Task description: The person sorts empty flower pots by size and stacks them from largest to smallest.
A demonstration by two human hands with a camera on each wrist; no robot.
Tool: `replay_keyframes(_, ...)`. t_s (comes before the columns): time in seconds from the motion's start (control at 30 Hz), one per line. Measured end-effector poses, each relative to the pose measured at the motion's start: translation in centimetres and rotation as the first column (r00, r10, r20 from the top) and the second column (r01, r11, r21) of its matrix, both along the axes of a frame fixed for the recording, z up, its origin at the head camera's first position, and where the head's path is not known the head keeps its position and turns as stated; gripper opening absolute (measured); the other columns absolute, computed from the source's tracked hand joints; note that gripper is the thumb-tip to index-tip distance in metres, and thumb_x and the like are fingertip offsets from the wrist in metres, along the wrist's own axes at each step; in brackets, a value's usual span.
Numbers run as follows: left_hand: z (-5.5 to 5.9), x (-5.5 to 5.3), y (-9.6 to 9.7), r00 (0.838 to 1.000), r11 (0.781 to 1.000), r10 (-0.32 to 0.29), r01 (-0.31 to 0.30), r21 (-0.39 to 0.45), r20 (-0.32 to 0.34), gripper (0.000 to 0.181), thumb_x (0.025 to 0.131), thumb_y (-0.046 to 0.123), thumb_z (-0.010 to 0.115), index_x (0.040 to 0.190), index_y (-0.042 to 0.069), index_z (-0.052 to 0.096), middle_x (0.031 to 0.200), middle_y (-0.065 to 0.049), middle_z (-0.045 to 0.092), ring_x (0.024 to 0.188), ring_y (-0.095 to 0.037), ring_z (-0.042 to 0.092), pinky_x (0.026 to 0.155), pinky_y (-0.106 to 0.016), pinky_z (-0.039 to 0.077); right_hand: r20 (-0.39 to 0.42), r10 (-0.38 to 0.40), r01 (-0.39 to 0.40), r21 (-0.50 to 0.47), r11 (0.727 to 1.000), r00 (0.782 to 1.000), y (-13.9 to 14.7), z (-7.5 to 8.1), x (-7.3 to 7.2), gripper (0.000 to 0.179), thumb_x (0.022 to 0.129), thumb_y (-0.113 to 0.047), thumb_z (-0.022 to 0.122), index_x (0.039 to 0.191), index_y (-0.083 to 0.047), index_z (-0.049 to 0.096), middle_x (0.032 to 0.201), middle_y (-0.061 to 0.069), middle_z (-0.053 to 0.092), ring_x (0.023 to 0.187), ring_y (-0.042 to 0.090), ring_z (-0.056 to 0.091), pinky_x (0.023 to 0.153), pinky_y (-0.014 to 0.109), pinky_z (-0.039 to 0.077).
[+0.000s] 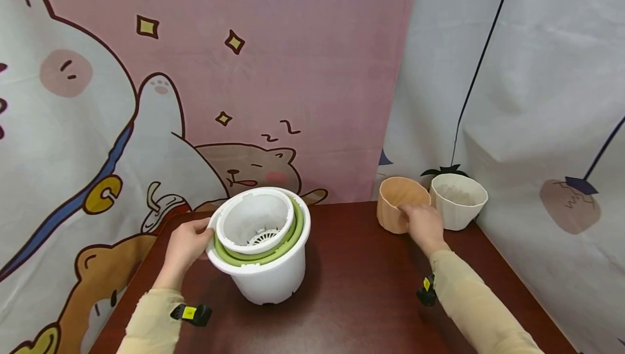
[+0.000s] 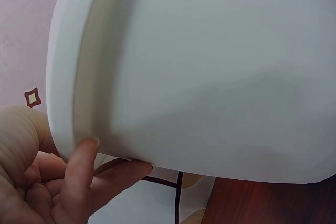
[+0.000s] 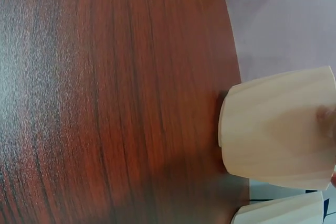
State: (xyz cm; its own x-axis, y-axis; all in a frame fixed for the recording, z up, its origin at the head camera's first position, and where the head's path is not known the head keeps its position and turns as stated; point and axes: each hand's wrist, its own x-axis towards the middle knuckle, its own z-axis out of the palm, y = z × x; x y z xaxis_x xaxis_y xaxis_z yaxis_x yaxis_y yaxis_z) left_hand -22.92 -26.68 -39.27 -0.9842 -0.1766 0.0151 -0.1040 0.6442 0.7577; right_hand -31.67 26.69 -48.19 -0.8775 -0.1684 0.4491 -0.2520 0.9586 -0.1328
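In the head view, a large white plastic pot [image 1: 273, 283] holds a green pot [image 1: 291, 241] and a smaller white pot [image 1: 254, 215] with a slotted bottom, nested inside. My left hand [image 1: 187, 245] grips the large pot's rim on its left side; the left wrist view shows the fingers [image 2: 79, 177] curled at the rim. Whether the pot's base touches the table cannot be told. At the back right, my right hand [image 1: 423, 226] pinches the near rim of a peach-coloured pot [image 1: 389, 215]. Only fingertips [image 3: 326, 119] show in the right wrist view.
A cream-white ribbed pot [image 1: 459, 213] stands right of the peach pot, close against the wall cloth. The dark red-brown wooden table [image 1: 356, 289] meets printed cloth [image 1: 312, 71] at its back and a white cloth [image 1: 537, 99] on the right.
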Motion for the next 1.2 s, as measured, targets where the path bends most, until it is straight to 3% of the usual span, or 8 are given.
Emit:
replay_keyframes(0.4,0.0,0.0,0.0,1.0,1.0,-0.002,0.002,-0.001,-0.003,0.047,0.097,0.018,0.055,0.137,-0.006,0.054,0.124,-0.03,0.06,0.07,-0.019,0.067,0.058,-0.035,0.061,-0.087,0.083,-0.088,-0.045,0.995,0.993,-1.7,0.7,0.3,0.021,0.083,-0.003,0.072,0.103,-0.012,0.072,0.088,0.01,0.073,0.076,0.033,0.066,0.062,0.05,0.053)
replay_keyframes(0.6,0.0,0.0,0.0,1.0,1.0,-0.006,0.006,0.004,-0.011,0.047,0.096,0.017,0.055,0.137,-0.006,0.054,0.124,-0.03,0.06,0.07,-0.019,0.067,0.058,-0.036,0.061,-0.132,0.133,-0.142,-0.06,0.988,0.982,-2.7,1.4,0.6,0.021,0.083,-0.003,0.074,0.103,-0.01,0.073,0.093,0.01,0.073,0.082,0.033,0.068,0.067,0.05,0.055)
replay_keyframes(0.93,-0.1,0.0,-0.1,0.999,1.0,0.0,0.0,0.018,-0.038,0.045,0.094,0.014,0.055,0.134,-0.006,0.057,0.117,-0.03,0.063,0.063,-0.018,0.066,0.051,-0.033,0.059,-0.19,0.189,-0.207,-0.079,0.975,0.963,-4.3,3.4,1.0,0.016,0.084,-0.004,0.075,0.099,-0.011,0.073,0.084,0.007,0.071,0.078,0.032,0.065,0.065,0.049,0.054)
replay_keyframes(1.2,-0.1,-0.1,-0.2,0.999,1.0,-0.002,0.002,0.006,-0.032,0.047,0.095,0.017,0.054,0.135,-0.006,0.056,0.12,-0.03,0.062,0.064,-0.017,0.066,0.052,-0.031,0.059,-0.228,0.236,-0.261,-0.086,0.961,0.945,-5.9,5.4,1.3,0.016,0.084,-0.005,0.075,0.098,-0.01,0.073,0.088,0.005,0.072,0.083,0.03,0.065,0.067,0.046,0.055)
